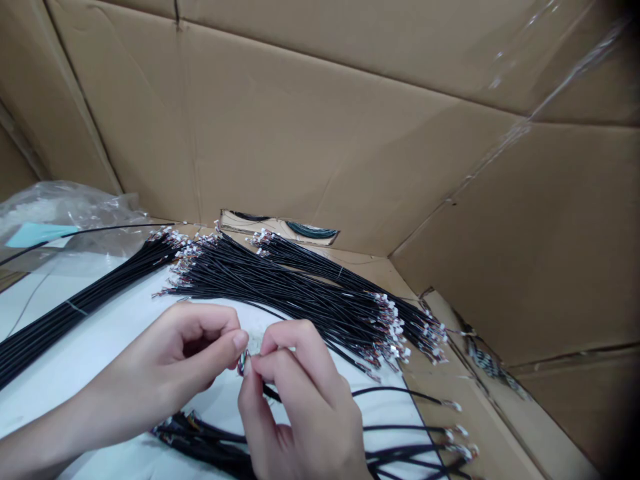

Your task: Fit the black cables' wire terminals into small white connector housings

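Observation:
Close together near the middle of the head view, my left hand (170, 373) and my right hand (310, 400) pinch the thin coloured wires (243, 362) at the end of a black cable (271, 393). Thumb and forefinger of each hand are closed on these wires; the fingertips hide most of that end, so I cannot see whether a connector is there. Just beyond lies a wide pile of black cables (280, 287) with small white connectors (393, 327) at its ends. More loose black cables (205, 440) lie under and beside my right hand.
A tied cable bundle (100, 293) runs along the left, and another bundle (320, 263) lies behind the pile. Cardboard walls (310, 133) enclose the back and right. A clear plastic bag (100, 207) with light-blue paper (40, 233) sits at left on the white surface (125, 313).

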`<state>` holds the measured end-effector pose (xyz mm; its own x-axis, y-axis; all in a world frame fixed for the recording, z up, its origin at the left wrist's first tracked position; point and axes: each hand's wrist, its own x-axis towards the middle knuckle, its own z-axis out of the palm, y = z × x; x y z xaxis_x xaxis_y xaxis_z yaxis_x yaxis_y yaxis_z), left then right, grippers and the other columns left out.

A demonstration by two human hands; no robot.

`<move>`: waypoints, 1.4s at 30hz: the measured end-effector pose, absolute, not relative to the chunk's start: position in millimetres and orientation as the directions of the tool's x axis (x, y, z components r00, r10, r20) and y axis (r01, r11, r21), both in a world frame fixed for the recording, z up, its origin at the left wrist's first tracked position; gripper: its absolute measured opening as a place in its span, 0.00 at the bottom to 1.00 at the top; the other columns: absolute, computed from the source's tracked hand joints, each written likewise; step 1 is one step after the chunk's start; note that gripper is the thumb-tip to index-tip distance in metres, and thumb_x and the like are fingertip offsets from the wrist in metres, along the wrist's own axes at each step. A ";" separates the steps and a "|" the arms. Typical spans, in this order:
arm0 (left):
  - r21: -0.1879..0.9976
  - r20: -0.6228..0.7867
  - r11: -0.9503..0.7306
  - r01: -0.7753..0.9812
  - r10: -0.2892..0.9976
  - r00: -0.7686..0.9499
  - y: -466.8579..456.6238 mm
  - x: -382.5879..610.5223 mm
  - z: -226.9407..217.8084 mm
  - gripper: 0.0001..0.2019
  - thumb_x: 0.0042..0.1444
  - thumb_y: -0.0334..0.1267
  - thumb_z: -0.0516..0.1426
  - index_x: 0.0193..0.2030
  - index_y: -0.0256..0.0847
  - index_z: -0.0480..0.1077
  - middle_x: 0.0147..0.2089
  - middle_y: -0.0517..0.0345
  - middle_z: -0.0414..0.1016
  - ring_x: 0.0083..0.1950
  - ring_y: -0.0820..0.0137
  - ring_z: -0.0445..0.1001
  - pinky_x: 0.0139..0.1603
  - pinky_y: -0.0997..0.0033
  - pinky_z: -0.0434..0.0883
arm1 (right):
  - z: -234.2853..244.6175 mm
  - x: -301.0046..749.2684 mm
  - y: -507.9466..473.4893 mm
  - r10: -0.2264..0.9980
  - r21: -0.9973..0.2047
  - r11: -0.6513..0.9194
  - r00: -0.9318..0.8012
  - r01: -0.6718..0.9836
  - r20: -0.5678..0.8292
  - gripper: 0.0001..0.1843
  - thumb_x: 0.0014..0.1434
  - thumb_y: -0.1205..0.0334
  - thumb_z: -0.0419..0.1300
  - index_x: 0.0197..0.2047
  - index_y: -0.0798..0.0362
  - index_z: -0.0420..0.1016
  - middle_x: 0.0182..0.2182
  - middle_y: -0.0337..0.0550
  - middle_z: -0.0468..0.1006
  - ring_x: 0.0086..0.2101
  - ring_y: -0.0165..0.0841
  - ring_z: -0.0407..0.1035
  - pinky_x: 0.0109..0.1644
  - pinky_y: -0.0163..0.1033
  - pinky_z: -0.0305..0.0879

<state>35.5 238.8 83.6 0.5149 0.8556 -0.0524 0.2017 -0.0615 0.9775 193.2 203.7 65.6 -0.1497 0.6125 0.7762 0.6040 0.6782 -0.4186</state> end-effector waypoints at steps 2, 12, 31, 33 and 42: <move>0.973 -0.054 -0.069 0.219 0.858 0.510 239.1 36.5 84.3 0.19 0.61 0.45 0.54 0.22 0.38 0.59 0.21 0.67 0.51 0.21 0.79 0.49 0.18 0.80 0.49 | 65.4 193.3 203.6 0.609 -0.402 0.679 -0.166 0.614 0.775 0.10 0.59 0.76 0.51 0.29 0.55 0.66 0.28 0.43 0.67 0.24 0.28 0.62 0.23 0.32 0.63; 0.945 -0.062 -0.116 0.307 0.855 0.514 239.9 36.9 83.2 0.20 0.62 0.46 0.51 0.22 0.38 0.58 0.23 0.65 0.51 0.26 0.76 0.51 0.23 0.76 0.53 | 65.3 192.3 203.8 0.605 -0.371 0.681 -0.199 0.632 0.771 0.10 0.58 0.77 0.51 0.29 0.55 0.66 0.26 0.45 0.68 0.23 0.29 0.62 0.22 0.32 0.62; 0.958 -0.072 -0.099 0.268 0.825 0.560 239.9 36.3 83.8 0.20 0.64 0.47 0.48 0.24 0.38 0.60 0.21 0.66 0.53 0.23 0.77 0.52 0.21 0.78 0.54 | 67.2 194.9 203.3 0.623 -0.390 0.668 -0.190 0.633 0.759 0.10 0.58 0.76 0.52 0.28 0.55 0.66 0.27 0.44 0.68 0.23 0.29 0.62 0.22 0.32 0.64; 0.962 -0.080 -0.083 0.260 0.825 0.559 240.9 37.4 84.0 0.20 0.64 0.48 0.49 0.24 0.38 0.61 0.21 0.66 0.54 0.23 0.77 0.53 0.21 0.79 0.54 | 67.7 194.7 203.3 0.628 -0.395 0.664 -0.187 0.635 0.756 0.09 0.57 0.76 0.52 0.28 0.55 0.66 0.26 0.44 0.67 0.23 0.29 0.62 0.22 0.32 0.64; 0.933 -0.061 -0.152 0.326 0.827 0.559 241.5 36.2 84.9 0.21 0.64 0.47 0.48 0.23 0.38 0.60 0.22 0.65 0.53 0.24 0.76 0.53 0.23 0.78 0.54 | 68.5 194.7 202.3 0.641 -0.408 0.665 -0.197 0.626 0.742 0.09 0.58 0.75 0.52 0.29 0.55 0.66 0.26 0.44 0.68 0.23 0.30 0.63 0.22 0.32 0.65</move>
